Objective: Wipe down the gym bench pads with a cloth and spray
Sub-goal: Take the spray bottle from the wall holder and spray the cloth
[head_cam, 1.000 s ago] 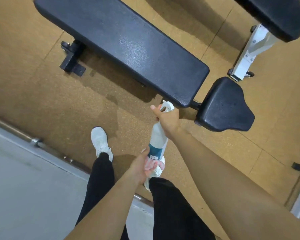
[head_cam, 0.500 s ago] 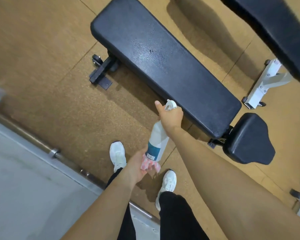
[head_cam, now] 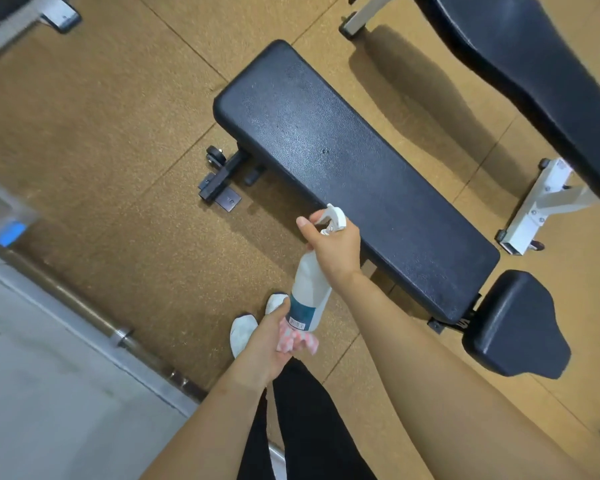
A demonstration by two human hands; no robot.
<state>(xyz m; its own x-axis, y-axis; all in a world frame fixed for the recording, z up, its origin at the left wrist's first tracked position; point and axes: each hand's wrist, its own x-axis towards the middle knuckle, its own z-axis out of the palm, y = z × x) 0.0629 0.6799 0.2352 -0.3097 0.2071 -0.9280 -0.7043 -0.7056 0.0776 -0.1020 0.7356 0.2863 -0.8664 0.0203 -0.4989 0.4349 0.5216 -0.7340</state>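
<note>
A long black bench pad (head_cam: 347, 168) runs diagonally across the floor, with a smaller black seat pad (head_cam: 516, 323) at its near right end. My right hand (head_cam: 333, 247) grips the trigger head of a white spray bottle (head_cam: 309, 289) with a teal label, held at the pad's near edge with the nozzle over the pad. My left hand (head_cam: 267, 341) is closed on a crumpled pink and white cloth (head_cam: 297, 339) just under the bottle's base.
A second black bench pad (head_cam: 534, 74) on a white frame (head_cam: 541, 206) stands at the upper right. A steel bar (head_cam: 94, 317) lies along the edge of a grey platform (head_cam: 49, 393) at the left. The floor is tan cork-like matting. My white shoes (head_cam: 243, 330) are below the bottle.
The view has shifted so the bench sits lower and further right in frame. Both hands keep the same hold on bottle and cloth, now nearer the pad's middle.
</note>
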